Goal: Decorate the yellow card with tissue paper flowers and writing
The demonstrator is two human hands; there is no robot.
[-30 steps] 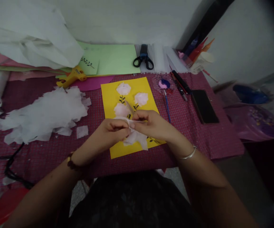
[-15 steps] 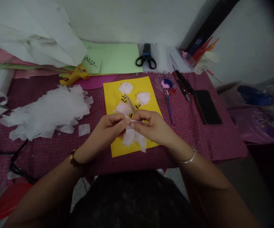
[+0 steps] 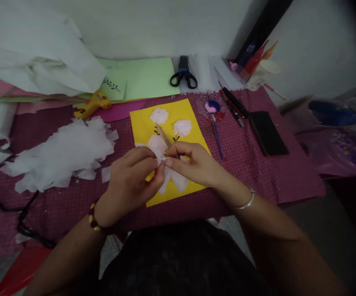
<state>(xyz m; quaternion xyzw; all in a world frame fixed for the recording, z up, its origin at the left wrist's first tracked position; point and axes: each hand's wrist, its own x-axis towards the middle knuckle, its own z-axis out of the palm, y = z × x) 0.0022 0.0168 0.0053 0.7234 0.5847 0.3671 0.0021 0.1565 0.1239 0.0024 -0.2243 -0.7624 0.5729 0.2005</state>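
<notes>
Over a yellow paper sheet [image 3: 196, 148], my left hand [image 3: 133, 170] and my right hand [image 3: 193, 162] meet, fingertips pinched on a thin white tissue paper piece [image 3: 179, 181] that hangs below them. A narrow tan pointed strip [image 3: 164, 135] sticks up beyond my right fingers; whether they grip it, I cannot tell. On the sheet are several pale pink tissue flowers, among them one at the top [image 3: 159, 116] and one at the right [image 3: 182, 128], with small dark painted leaves. My hands hide the sheet's middle.
Left of the sheet lies a heap of white tissue squares [image 3: 63, 154]. Behind are a yellow glue gun [image 3: 94, 105], green paper [image 3: 150, 76] and scissors [image 3: 183, 74]. To the right are a paint palette [image 3: 211, 107], a blue brush [image 3: 217, 137] and a black phone [image 3: 268, 133].
My left hand has turned so its back shows more, fingers curled at the tissue. The tissue has shifted in the pinch. My right hand stays nearly in place; the view has moved slightly.
</notes>
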